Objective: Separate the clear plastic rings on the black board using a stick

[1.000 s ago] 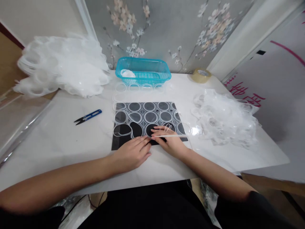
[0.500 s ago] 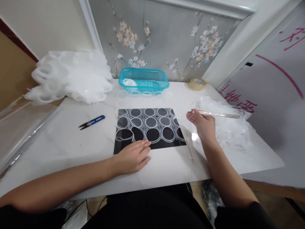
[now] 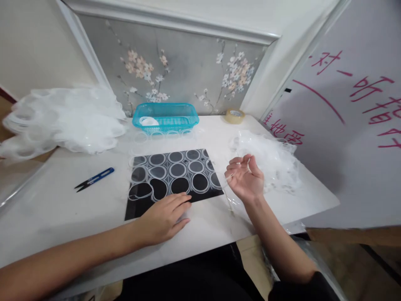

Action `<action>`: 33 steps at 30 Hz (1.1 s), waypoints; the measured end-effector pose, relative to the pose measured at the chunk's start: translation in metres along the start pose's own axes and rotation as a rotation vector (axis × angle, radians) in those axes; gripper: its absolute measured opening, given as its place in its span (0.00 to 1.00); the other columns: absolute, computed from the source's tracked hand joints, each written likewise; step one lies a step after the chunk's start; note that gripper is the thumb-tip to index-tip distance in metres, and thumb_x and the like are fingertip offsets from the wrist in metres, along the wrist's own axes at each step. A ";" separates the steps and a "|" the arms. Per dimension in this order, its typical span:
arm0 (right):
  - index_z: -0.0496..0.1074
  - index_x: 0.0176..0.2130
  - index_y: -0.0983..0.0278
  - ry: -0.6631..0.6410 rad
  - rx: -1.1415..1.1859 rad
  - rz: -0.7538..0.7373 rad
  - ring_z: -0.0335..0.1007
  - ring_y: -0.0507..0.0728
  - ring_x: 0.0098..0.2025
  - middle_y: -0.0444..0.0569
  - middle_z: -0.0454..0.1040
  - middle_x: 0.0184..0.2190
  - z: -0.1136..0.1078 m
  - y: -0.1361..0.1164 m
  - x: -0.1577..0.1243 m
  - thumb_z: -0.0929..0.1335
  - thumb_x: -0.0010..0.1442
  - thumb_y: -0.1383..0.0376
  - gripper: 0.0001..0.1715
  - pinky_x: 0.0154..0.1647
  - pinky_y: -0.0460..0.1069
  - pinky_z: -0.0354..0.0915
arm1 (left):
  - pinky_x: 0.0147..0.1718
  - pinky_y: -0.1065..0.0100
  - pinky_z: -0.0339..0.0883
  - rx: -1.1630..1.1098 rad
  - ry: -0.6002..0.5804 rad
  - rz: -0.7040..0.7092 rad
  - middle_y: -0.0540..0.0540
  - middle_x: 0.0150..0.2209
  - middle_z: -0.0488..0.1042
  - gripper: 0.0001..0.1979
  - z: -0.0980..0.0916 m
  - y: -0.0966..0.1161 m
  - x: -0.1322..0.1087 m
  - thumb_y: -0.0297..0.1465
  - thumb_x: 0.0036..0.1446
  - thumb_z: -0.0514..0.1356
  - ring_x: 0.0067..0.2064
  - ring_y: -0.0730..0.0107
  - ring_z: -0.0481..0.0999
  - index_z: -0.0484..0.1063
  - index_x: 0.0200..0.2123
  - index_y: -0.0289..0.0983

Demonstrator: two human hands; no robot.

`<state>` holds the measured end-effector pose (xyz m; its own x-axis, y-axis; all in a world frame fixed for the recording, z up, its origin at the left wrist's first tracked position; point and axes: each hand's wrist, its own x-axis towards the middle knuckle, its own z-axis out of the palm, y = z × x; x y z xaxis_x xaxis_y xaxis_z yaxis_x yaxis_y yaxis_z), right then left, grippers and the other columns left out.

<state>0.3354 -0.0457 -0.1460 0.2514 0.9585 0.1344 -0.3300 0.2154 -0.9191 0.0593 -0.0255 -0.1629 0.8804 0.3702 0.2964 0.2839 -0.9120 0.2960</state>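
1. Mat (image 3: 133, 212), black, flat on the table (image 3: 94, 213); taken as the dial's centre, with 6 o'clock nearest the person.
2. Ring sheet (image 3: 168, 170), clear with white rings, laid over the mat and reaching past its 12 o'clock edge; two rings toward 8 o'clock are out of round.
3. Left hand (image 3: 166, 217), at 6 o'clock: palm down, fingers extended across the mat's near edge, thumb apart.
4. Right hand (image 3: 246, 177), at 3 o'clock, raised: palm turned to the viewer, fingers loosely bent. Whether the fingertips pinch anything cannot be told.
5. Right heap (image 3: 275, 167), white and filmy, just beyond the right hand toward 2 o'clock.
6. Snips (image 3: 99, 176), blue-handled, at 9 o'clock, blades toward 8.
7. Basket (image 3: 184, 125), turquoise, at 12 o'clock, holding white pieces (image 3: 148, 121).
8. Tape (image 3: 234, 118), between 1 and 2 o'clock.
9. Left heap (image 3: 69, 123), white rings, at 10 o'clock.
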 end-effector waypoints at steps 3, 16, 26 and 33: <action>0.73 0.40 0.49 -0.086 0.000 -0.058 0.46 0.52 0.18 0.41 0.56 0.19 0.012 -0.007 -0.007 0.51 0.66 0.49 0.26 0.20 0.47 0.55 | 0.50 0.54 0.70 -0.389 -0.035 -0.243 0.37 0.56 0.69 0.22 -0.012 0.011 0.033 0.38 0.63 0.55 0.55 0.57 0.71 0.61 0.57 0.37; 0.75 0.28 0.46 -0.507 0.745 0.091 0.28 0.49 0.13 0.36 0.39 0.12 0.048 -0.017 -0.037 0.64 0.59 0.48 0.14 0.13 0.45 0.43 | 0.38 0.71 0.68 -1.767 0.109 -0.598 0.49 0.30 0.73 0.16 -0.042 0.033 0.084 0.25 0.53 0.64 0.33 0.74 0.75 0.70 0.46 0.34; 0.73 0.23 0.49 -0.659 0.719 -0.002 0.41 0.51 0.17 0.38 0.45 0.12 0.062 -0.040 -0.049 0.69 0.54 0.54 0.09 0.21 0.46 0.51 | 0.36 0.72 0.69 -1.889 0.131 -0.516 0.50 0.29 0.73 0.16 -0.074 0.048 0.067 0.22 0.50 0.63 0.32 0.74 0.76 0.69 0.43 0.36; 0.76 0.23 0.56 -0.913 0.016 -0.127 0.53 0.49 0.19 0.39 0.57 0.11 0.054 -0.062 -0.054 0.69 0.56 0.53 0.14 0.25 0.48 0.54 | 0.33 0.71 0.65 -1.588 0.134 -0.253 0.53 0.25 0.69 0.16 -0.084 0.054 0.059 0.22 0.51 0.64 0.33 0.72 0.72 0.68 0.43 0.37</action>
<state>0.2935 -0.1007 -0.0761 -0.5265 0.7013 0.4806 -0.3633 0.3255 -0.8730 0.0952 -0.0383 -0.0530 0.8123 0.5651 0.1442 -0.3259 0.2347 0.9158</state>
